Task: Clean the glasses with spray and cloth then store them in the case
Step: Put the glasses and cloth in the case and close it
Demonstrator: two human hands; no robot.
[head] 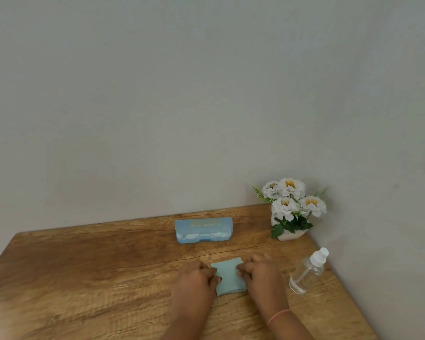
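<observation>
Grainy wooden table (96, 266), zigzag-edged cloth (229, 278) between left hand (194, 280) and right hand (261, 273).

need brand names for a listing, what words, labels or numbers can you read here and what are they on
Glasses case: two lines of gold print on its blue upper part, too blurred to read.
Spray bottle: clear plastic with a white cap, no label or text visible.
Cleaning cloth: plain light blue, no print visible.
White flower pot: no text visible.
No text here can be read.
</observation>
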